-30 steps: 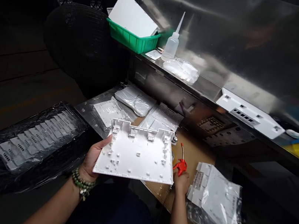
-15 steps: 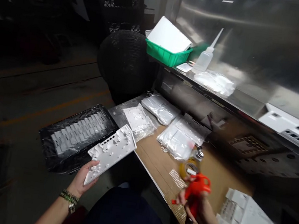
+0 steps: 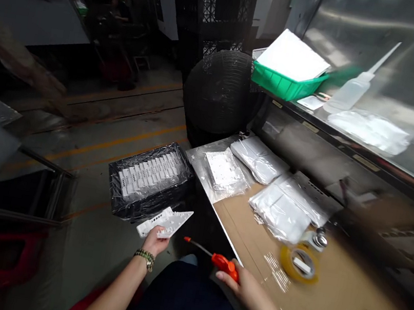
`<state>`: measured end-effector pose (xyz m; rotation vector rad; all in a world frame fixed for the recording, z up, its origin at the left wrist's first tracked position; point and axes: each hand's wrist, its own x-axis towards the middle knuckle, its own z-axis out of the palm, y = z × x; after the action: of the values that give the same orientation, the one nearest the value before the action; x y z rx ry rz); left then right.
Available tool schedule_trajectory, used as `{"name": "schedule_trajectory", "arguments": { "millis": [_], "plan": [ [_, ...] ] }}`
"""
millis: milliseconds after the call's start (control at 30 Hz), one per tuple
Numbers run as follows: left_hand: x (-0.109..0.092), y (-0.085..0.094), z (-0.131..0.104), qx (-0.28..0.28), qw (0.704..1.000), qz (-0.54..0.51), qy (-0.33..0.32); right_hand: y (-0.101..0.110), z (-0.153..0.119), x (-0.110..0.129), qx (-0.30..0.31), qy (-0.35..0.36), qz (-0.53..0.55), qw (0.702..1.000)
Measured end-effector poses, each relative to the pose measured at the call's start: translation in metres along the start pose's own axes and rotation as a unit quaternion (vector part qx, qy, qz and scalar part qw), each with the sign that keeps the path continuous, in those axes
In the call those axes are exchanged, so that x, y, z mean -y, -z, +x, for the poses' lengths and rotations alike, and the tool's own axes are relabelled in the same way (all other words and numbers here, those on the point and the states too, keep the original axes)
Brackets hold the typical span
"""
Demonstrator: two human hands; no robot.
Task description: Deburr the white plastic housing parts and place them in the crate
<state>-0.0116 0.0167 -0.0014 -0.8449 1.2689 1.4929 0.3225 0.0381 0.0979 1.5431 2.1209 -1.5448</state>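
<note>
My left hand [image 3: 156, 243] grips a white panel [image 3: 169, 222] by its lower edge, thumb on top. The panel is tilted and has a row of small dark slots and raised knobs. In my right hand [image 3: 245, 285] is an orange air blow gun [image 3: 225, 266]. Its thin metal nozzle points left toward the panel, with a gap between its red tip and the panel. Just beyond the panel stands a black crate [image 3: 132, 208] lined with plastic film, holding a row of similar white panels [image 3: 152, 172].
On the cardboard-covered table [image 3: 235, 226] lie bagged white parts [image 3: 280, 207], a yellow tape roll [image 3: 300, 262] and thin sticks [image 3: 277, 271]. The shelf holds a green bin [image 3: 287, 86] and a squeeze bottle [image 3: 350, 93]. A red stool [image 3: 0, 259] is at lower left.
My view has turned left. The panel has tipped flatter in my left hand, nearer the crate's front. My right hand has brought the blow gun off the table area, its nozzle now toward the panel.
</note>
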Motion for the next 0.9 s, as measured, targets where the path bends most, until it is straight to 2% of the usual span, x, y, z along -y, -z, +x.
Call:
{"name": "schedule_trajectory", "arguments": {
  "millis": [167, 267, 367, 467, 533, 767, 833, 900],
  "plan": [
    [0.007, -0.009, -0.006, 0.026, 1.000, 0.002, 0.017, 0.005, -0.011, -0.002, 0.029, 0.007, 0.048, 0.998],
    [0.013, -0.018, -0.012, 0.058, 0.998, 0.018, 0.023, 0.005, -0.017, -0.007, -0.002, -0.021, 0.048, 0.999],
    [0.019, -0.028, -0.017, 0.073, 0.997, 0.038, 0.006, 0.005, -0.021, -0.014, 0.008, -0.016, 0.075, 0.997],
    [0.023, -0.035, -0.021, 0.090, 0.994, 0.050, -0.027, 0.006, -0.022, -0.022, -0.035, -0.028, 0.101, 0.994],
    [0.024, -0.037, -0.023, 0.094, 0.993, 0.053, -0.048, 0.007, -0.023, -0.025, -0.048, -0.035, 0.110, 0.992],
    [0.018, -0.033, -0.031, 0.093, 0.989, 0.072, -0.094, 0.011, -0.026, -0.023, -0.025, -0.024, 0.099, 0.995],
    [0.020, -0.033, -0.035, 0.100, 0.986, 0.087, -0.101, 0.012, -0.026, -0.021, -0.006, -0.006, 0.105, 0.994],
    [0.024, -0.035, -0.041, 0.111, 0.981, 0.105, -0.117, 0.014, -0.027, -0.019, -0.022, -0.007, 0.115, 0.993]
  ]
}}
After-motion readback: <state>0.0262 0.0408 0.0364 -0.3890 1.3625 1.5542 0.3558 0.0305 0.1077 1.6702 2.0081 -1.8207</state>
